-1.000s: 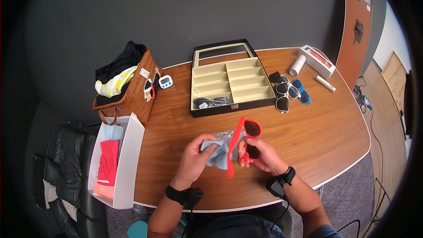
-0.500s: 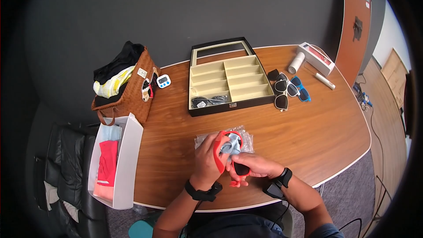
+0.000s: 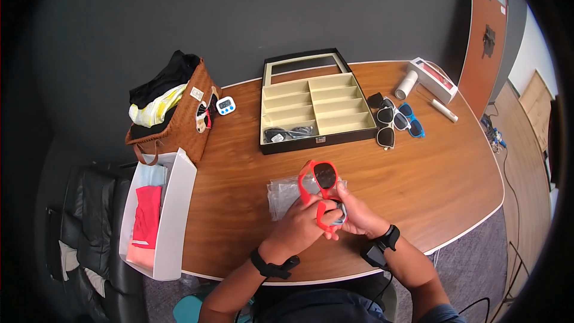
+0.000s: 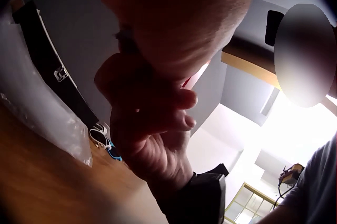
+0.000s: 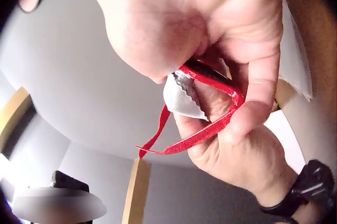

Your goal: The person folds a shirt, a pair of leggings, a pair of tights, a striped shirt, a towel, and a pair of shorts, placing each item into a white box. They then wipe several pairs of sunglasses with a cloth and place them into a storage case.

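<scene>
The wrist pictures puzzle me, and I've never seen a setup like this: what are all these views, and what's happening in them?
There is no robot here: a person works with bare hands. The head view comes from a camera worn on the head, looking down. The other two come from a camera on each wrist, hence the odd angles.

The right hand grips red sunglasses. The left hand holds a cloth against the lower lens.

On the table are a plastic bag near the hands, an open case with dark glasses in it, a timer and a basket of cloths. White glasses and blue glasses lie beside the case.
</scene>
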Demonstrator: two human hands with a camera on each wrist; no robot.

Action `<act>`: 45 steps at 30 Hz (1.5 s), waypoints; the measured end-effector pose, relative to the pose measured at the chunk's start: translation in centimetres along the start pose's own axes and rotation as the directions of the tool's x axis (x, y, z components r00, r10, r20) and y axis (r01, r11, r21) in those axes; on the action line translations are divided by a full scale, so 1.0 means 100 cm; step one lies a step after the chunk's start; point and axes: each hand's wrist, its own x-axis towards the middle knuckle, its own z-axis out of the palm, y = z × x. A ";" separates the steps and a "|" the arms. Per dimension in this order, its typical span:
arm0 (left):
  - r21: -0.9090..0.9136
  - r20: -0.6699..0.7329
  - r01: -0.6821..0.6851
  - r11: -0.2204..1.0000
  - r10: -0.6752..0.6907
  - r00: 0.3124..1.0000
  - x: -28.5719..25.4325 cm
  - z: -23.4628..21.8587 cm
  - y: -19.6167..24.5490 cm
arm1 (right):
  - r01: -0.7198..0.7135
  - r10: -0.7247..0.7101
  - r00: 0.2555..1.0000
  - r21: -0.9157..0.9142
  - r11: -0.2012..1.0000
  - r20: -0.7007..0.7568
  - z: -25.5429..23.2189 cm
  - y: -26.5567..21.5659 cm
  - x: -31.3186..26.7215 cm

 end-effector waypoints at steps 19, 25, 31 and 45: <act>-0.377 0.168 0.377 0.846 -0.338 0.926 0.000 -0.047 -0.008 | 0.032 -0.033 0.999 -0.066 0.997 -0.024 -0.006 0.004 0.006; -0.483 0.238 0.621 0.617 -0.590 0.771 -0.010 -0.029 -0.029 | 0.084 -0.083 0.997 -0.083 0.993 0.006 -0.007 0.005 0.005; -0.870 0.134 0.348 0.349 -0.511 0.849 -0.009 -0.044 -0.032 | 0.105 -0.100 0.993 -0.074 0.992 0.067 -0.010 0.005 0.007; -0.234 0.174 0.520 0.822 -0.491 0.854 0.027 0.017 -0.030 | 0.221 -0.408 0.855 -0.486 0.846 -0.322 -0.032 -0.052 -0.039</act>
